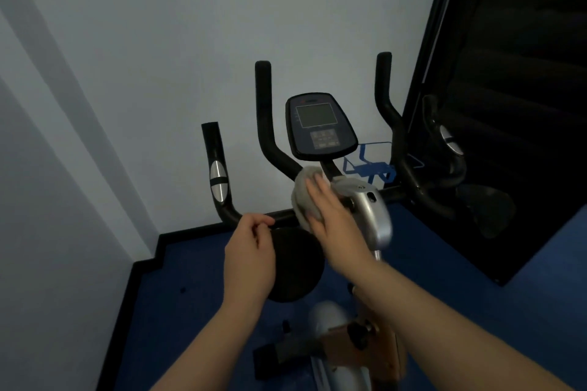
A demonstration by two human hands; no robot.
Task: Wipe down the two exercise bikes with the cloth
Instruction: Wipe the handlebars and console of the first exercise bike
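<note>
An exercise bike [378,222] with a silver stem stands in front of me, its black console [319,127] between two upright black handlebar horns. My right hand [330,216] lies with straight fingers on a grey cloth [305,197], pressing it against the handlebar junction left of the silver stem. My left hand [251,244] is curled round the horizontal black handlebar [279,216] just left of the cloth. A silver pulse sensor [218,181] sits on the outer left grip.
A pale wall corner stands close behind the bike. To the right a dark mirror panel [508,105] reflects the handlebar. A blue bottle cage [370,163] hangs right of the console. Blue carpet [178,311] covers the floor, and the bike's lower frame [349,343] is below my arms.
</note>
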